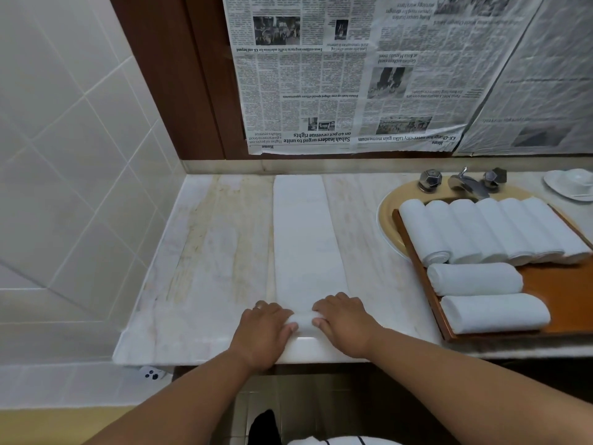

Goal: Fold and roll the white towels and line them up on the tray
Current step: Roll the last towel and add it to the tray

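From my feed, the tray point(561, 284) sits at the right of the counter point(224, 252), partly over the sink point(388, 216), with the tap point(465, 184) just behind it and a white dish point(571, 184) in the far right corner. On the tray I count six rolled towels point(494, 229) side by side, and two more rolls point(475, 279) lying crosswise in front of them. Tiled wall point(64, 123) closes off the left.

Newspaper point(346, 75) hangs upside down on the back wall; I can read "Sabah leaders urged to unite on 40 pct revenue rights".

The towel point(305, 236) lies mid-counter as a long, narrow, smooth white strip running away from me. Its near end is rolled into a small tight coil. My left hand point(266, 326) and right hand point(343, 319) both curl their fingers over that coil, one at each end.
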